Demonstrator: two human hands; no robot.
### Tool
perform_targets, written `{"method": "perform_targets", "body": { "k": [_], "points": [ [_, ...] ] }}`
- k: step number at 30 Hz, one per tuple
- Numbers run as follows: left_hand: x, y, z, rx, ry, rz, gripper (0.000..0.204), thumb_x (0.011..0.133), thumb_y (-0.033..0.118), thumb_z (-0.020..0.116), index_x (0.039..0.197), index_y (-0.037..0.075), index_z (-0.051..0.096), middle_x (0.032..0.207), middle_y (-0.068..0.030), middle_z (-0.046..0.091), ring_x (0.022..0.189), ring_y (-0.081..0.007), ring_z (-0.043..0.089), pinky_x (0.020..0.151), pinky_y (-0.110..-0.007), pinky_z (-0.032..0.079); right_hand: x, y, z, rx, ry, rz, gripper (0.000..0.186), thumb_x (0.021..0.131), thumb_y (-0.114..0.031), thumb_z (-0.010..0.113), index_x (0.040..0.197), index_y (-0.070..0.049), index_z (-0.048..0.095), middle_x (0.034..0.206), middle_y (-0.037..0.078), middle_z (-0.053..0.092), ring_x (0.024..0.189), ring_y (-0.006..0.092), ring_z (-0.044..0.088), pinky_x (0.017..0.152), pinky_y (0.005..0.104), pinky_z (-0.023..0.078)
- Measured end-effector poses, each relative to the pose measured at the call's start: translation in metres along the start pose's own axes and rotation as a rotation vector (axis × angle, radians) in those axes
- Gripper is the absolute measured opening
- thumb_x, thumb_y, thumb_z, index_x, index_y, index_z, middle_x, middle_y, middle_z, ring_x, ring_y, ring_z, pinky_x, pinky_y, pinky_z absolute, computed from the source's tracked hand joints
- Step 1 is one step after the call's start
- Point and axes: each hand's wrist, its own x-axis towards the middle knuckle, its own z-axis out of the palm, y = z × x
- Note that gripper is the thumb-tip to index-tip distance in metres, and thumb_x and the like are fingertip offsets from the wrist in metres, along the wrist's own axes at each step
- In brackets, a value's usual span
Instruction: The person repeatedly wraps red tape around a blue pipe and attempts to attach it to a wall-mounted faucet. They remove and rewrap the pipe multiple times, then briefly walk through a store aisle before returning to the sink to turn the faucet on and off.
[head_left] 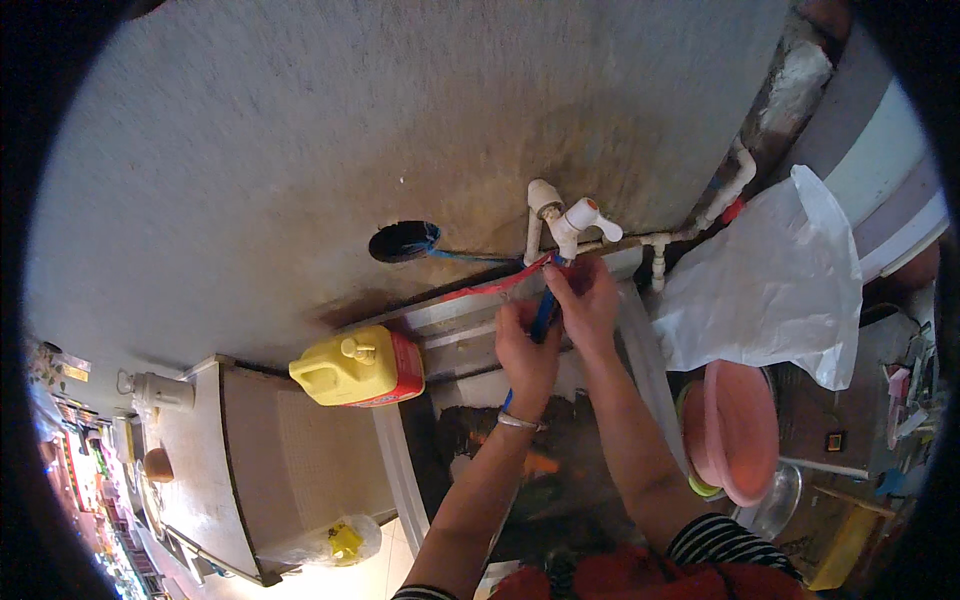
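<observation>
A white plastic tap (pixel 580 218) projects from the stained wall. Below its spout, my right hand (pixel 585 300) is closed around the top of a blue hose (pixel 543 318), where a red strip (pixel 490 287) is attached or wrapped. My left hand (pixel 525 355), lower and to the left, grips the same hose, which runs down past the wrist. A thin blue line (pixel 465 256) stretches from a dark wall hole (pixel 402 240) toward the tap. My fingertips partly hide the junction, so I cannot tell whether hose and spout touch.
A sink (pixel 630 350) with dark contents lies beneath my hands. A yellow jug (pixel 355 368) stands left of it, beside a counter (pixel 300 430). On the right are a white plastic bag (pixel 750 280), pink basin (pixel 740 440) and metal bowl (pixel 775 500). White pipework (pixel 730 190) climbs the wall.
</observation>
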Motion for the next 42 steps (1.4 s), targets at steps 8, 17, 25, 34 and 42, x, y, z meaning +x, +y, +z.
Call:
{"method": "perform_targets", "body": {
  "k": [8, 17, 25, 34, 42],
  "points": [
    [0.006, -0.034, -0.035, -0.422, -0.694, -0.313, 0.030, 0.086, 0.018, 0.057, 0.112, 0.003, 0.051, 0.093, -0.0020, 0.057, 0.080, -0.0112, 0.052, 0.070, -0.027, 0.045, 0.011, 0.024, -0.011, 0.769, -0.328, 0.185, 0.031, 0.082, -0.017, 0.062, 0.105, 0.002, 0.055, 0.089, 0.007, 0.061, 0.081, 0.0163, 0.058, 0.073, 0.0311, 0.048],
    [-0.026, -0.020, -0.030, -0.338, -0.424, -0.372, 0.022, 0.078, 0.016, 0.067, 0.092, 0.000, 0.063, 0.075, -0.0066, 0.064, 0.064, -0.0141, 0.059, 0.058, -0.026, 0.046, -0.005, 0.006, -0.023, 0.239, -0.212, 0.109, 0.037, 0.083, -0.021, 0.060, 0.112, -0.001, 0.050, 0.100, 0.009, 0.059, 0.091, 0.0162, 0.058, 0.079, 0.0305, 0.047],
    [-0.036, -0.003, -0.026, 0.079, -0.050, -0.122, 0.024, 0.069, 0.018, 0.072, 0.083, 0.002, 0.061, 0.068, -0.0104, 0.061, 0.060, -0.0225, 0.058, 0.058, -0.032, 0.046, -0.018, -0.020, -0.011, 0.357, -0.150, 0.033, 0.034, 0.079, -0.023, 0.064, 0.101, 0.000, 0.054, 0.084, 0.006, 0.061, 0.075, 0.0139, 0.059, 0.067, 0.0271, 0.047],
    [-0.033, -0.018, -0.015, -0.221, -0.260, -0.112, 0.030, 0.072, 0.006, 0.068, 0.096, 0.004, 0.051, 0.087, -0.0071, 0.056, 0.075, -0.0173, 0.056, 0.067, -0.029, 0.045, 0.007, 0.004, -0.007, 0.736, -0.285, 0.303, 0.041, 0.080, -0.026, 0.066, 0.107, 0.003, 0.054, 0.085, 0.007, 0.059, 0.071, 0.0146, 0.056, 0.065, 0.0301, 0.048],
    [-0.032, -0.037, -0.049, -0.949, -0.811, -0.673, 0.033, 0.088, 0.025, 0.054, 0.108, -0.001, 0.055, 0.091, -0.0082, 0.062, 0.077, -0.0133, 0.057, 0.065, -0.025, 0.045, 0.007, 0.012, -0.004, 1.103, -0.466, 0.316, 0.054, 0.079, -0.034, 0.065, 0.114, 0.003, 0.049, 0.091, 0.009, 0.058, 0.080, 0.0177, 0.058, 0.072, 0.0340, 0.049]
  ]
}}
